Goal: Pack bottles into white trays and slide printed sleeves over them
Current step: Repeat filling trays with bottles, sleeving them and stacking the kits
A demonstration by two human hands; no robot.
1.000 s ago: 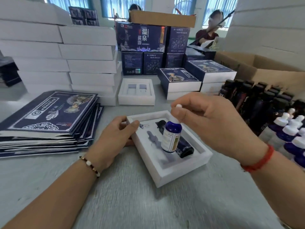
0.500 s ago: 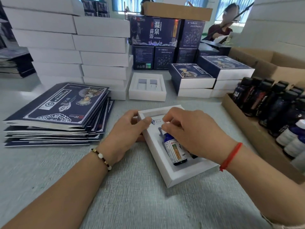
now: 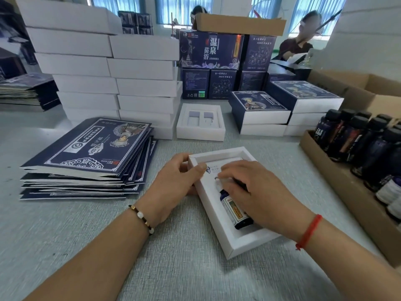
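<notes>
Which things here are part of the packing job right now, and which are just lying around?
In the job:
white tray
dropper bottle
left hand
right hand
sleeve stack

Lying about:
empty tray
white boxes
finished boxes

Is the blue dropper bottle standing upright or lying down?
Lying down: the dropper bottle rests on its side in the white tray.

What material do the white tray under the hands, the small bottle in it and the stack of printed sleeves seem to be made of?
White tray: probably matte paperboard, judging by its crisp folded walls with no shine.
Small bottle: dark blue, glossy, glass or hard plastic; the look leaves it open. Its label looks like paper.
Printed sleeves: thin printed card, folded flat, with pale cut edges and a slight sheen.
</notes>
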